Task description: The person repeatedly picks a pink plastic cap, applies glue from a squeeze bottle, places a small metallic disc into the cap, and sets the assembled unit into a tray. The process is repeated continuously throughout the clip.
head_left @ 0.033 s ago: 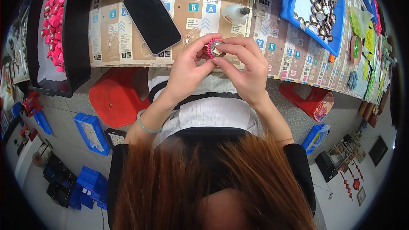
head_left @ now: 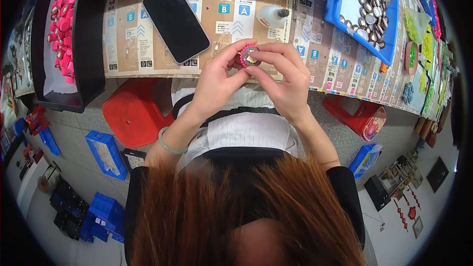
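Observation:
Just above the table's near edge, my left hand (head_left: 219, 79) grips a small pink piece with a ridged rim (head_left: 242, 57) between thumb and fingers. A round, dark-patterned disc with a pale middle (head_left: 252, 55) sits against this piece, facing up. My right hand (head_left: 286, 76) pinches the disc from the right, its fingertips covering part of it. How deep the disc lies in the pink piece, I cannot tell. Beyond my hands stands a small translucent bottle with a dark tip (head_left: 272, 16). To the left lies a dark-screened phone (head_left: 176, 22).
A black tray (head_left: 91, 64) with many pink ridged pieces (head_left: 64, 34) stands at the left. At the right, a blue tray (head_left: 333, 7) holds many round discs (head_left: 374, 12). Printed cardboard covers the table (head_left: 133, 66). Red stools (head_left: 130, 113) and blue bins (head_left: 106, 155) are on the floor.

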A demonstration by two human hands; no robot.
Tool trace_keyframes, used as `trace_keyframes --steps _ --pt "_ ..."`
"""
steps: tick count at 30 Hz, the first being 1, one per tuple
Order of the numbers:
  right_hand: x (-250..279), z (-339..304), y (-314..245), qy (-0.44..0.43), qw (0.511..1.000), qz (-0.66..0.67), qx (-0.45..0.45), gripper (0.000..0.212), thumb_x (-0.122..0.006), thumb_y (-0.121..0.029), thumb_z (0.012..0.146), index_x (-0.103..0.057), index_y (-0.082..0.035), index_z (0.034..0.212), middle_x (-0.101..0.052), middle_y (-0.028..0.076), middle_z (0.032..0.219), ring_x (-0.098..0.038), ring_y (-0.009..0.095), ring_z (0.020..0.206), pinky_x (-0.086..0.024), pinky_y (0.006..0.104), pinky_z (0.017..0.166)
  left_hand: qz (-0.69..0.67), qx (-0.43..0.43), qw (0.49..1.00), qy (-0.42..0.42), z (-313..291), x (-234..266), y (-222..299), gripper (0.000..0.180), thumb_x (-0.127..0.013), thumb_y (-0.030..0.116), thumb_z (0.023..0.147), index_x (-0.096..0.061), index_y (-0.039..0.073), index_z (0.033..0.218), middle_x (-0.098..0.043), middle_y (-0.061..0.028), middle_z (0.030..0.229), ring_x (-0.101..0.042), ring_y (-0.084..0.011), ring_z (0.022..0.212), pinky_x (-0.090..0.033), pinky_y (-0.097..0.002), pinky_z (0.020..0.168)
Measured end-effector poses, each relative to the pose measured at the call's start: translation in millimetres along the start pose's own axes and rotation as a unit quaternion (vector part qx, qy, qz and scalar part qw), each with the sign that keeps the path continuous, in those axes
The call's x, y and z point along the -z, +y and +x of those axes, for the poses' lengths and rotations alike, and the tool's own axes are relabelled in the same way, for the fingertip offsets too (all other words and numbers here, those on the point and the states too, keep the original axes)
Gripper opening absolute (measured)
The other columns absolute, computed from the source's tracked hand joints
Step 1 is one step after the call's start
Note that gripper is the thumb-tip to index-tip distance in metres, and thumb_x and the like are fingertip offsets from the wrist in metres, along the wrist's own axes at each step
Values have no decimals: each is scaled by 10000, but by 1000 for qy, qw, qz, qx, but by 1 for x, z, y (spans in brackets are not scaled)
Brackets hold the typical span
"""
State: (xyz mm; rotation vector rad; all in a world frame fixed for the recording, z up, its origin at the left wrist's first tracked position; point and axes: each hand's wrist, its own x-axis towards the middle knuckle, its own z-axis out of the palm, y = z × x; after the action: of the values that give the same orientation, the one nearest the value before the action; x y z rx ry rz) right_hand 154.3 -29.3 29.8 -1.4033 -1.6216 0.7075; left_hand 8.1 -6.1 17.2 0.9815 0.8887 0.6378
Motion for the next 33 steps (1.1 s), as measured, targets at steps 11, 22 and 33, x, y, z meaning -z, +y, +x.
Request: trace_keyframes --steps 11,22,33 --pt "2 1 -1 -53 996 -19 65 424 -692 -79 626 -559 -18 1023 -537 113 989 -504 276 886 -419 343 760 -177 1 984 -10 1 3 5 402 -489 -3 812 -403 -8 1205 -502 -64 1057 -510 -111 925 -425 -237 808" --pt "-17 -10 8 13 1000 18 0 553 -613 65 629 -424 14 1145 -529 136 919 -523 265 824 -428 335 728 -133 12 991 16 6 -5 -10 290 -474 57 853 -448 -26 1129 -552 -83 983 -535 -101 801 -450 -229 732" --pt "-20 -9 7 42 997 52 -34 499 -616 59 630 -445 13 1097 -532 141 896 -525 259 755 -438 322 674 -254 76 964 15 6 -1 -1 262 -451 74 859 -474 -42 1093 -565 -98 970 -554 -135 847 -450 -243 750"
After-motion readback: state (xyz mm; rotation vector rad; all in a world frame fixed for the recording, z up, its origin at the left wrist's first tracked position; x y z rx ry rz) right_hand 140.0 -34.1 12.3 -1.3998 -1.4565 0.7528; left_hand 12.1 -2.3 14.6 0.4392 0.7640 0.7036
